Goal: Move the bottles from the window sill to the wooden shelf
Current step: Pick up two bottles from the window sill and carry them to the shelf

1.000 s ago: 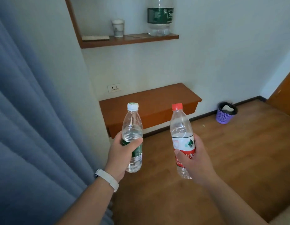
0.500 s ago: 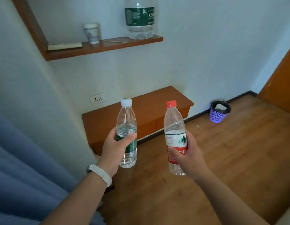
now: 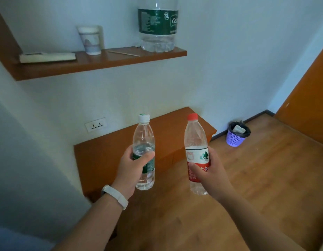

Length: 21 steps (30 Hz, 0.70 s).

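Two bottles held | left hand [image 3: 132, 171] grips green-label bottle [image 3: 144, 142] | right hand [image 3: 211, 175] grips red-label bottle [image 3: 196, 142]

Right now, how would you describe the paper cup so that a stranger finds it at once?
Look at the upper wooden shelf on the white wall. The paper cup stands upright on it, between a flat pale object to its left and a big green-labelled water jug to its right. It alone is small, white and opaque.

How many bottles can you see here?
3. A white-capped bottle in the left hand, a red-capped bottle in the right hand, and a large bottle on the upper shelf. Others may be out of frame.
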Tool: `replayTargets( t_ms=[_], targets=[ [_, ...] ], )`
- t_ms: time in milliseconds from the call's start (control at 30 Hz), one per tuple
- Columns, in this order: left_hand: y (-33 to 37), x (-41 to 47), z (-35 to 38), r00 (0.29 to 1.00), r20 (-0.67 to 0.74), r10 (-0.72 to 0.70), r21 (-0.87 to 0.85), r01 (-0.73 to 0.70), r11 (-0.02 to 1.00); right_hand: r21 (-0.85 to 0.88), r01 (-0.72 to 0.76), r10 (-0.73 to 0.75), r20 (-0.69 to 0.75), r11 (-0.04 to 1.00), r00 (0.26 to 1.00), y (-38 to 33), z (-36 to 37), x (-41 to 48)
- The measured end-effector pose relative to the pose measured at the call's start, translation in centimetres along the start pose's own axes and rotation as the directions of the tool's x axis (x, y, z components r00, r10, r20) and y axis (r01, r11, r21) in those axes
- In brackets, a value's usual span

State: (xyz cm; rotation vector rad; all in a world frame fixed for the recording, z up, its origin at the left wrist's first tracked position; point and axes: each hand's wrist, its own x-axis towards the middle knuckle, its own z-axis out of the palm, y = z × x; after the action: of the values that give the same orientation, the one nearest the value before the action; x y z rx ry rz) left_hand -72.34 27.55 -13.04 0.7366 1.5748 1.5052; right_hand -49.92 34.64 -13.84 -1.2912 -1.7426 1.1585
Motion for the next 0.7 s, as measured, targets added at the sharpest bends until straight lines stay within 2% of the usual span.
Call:
replayTargets(
  t_ms=[233,500,700],
  targets=[
    [1.4,8.1,-3.2,1.0,0.012,0.025,-0.012,-0.025,1.0,-0.049,0.033,-0.032,0.029,0.998,0.999,-1.8,4.7,7.9],
    [1.1,12.3,-6.7,0.995,-0.096,-0.006,0.001,0.007,1.0,-0.042,0.034,-0.027,0.16,0.999,0.987,-2.8,9.3,14.2],
    [0.5,15.3,-6.4,0.981,-0.187,-0.043,0.027,0.049,0.998,-0.011,0.006,-0.003,0.239,1.0,0.971,-1.4,10.6,19.1]
  ],
)
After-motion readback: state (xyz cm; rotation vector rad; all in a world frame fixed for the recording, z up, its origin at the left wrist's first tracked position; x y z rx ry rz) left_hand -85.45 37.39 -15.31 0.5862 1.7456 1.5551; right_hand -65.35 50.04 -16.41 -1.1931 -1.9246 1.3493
